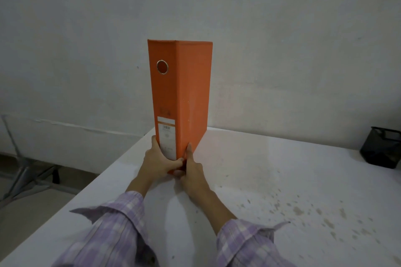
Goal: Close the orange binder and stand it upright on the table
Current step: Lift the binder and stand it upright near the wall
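Observation:
The orange binder is closed and stands upright on the white table, near its far left corner. Its spine, with a metal-rimmed finger hole and a white label, faces me. My left hand wraps the bottom of the spine from the left, thumb across the front. My right hand presses the lower right side of the binder, fingers along the cover. Both hands touch the binder at its base.
A black mesh container sits at the table's right edge. Brownish specks mark the tabletop at the right front. A white wall rises just behind the table. Metal legs of a stand are on the floor at left, past the table's left edge.

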